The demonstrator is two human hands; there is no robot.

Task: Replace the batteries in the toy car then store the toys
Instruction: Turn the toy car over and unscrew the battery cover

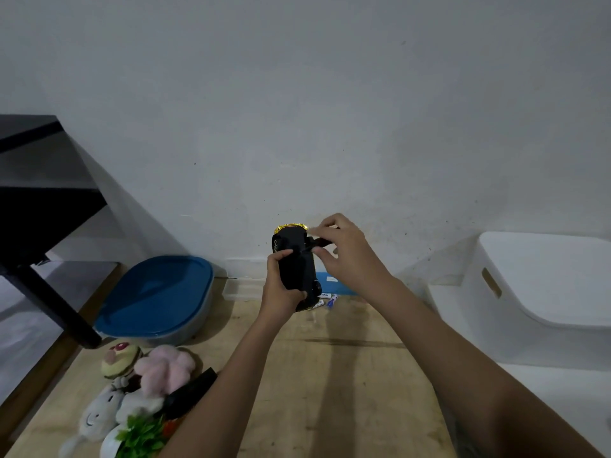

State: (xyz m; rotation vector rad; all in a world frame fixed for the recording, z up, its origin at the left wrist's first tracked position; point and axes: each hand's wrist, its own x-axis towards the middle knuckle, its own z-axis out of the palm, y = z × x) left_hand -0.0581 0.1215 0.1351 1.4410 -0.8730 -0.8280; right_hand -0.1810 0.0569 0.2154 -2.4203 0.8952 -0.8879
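My left hand (283,285) grips the toy car (295,259), held upright above the wooden board with its black underside facing me and a gold edge at the top. My right hand (344,249) pinches a small dark piece (322,242) at the car's right side; I cannot tell what the piece is. Loose batteries (325,298) with white and blue wrappers lie on the board just under the car. Soft toys (145,381) are heaped at the board's near left, with a black stick-shaped object (190,393) across them.
A blue-lidded container (155,299) sits at the far left of the wooden board (330,375). A clear shallow tray (239,289) lies by the wall. A white storage box (542,292) stands to the right. A black table leg (49,302) slants down at the left.
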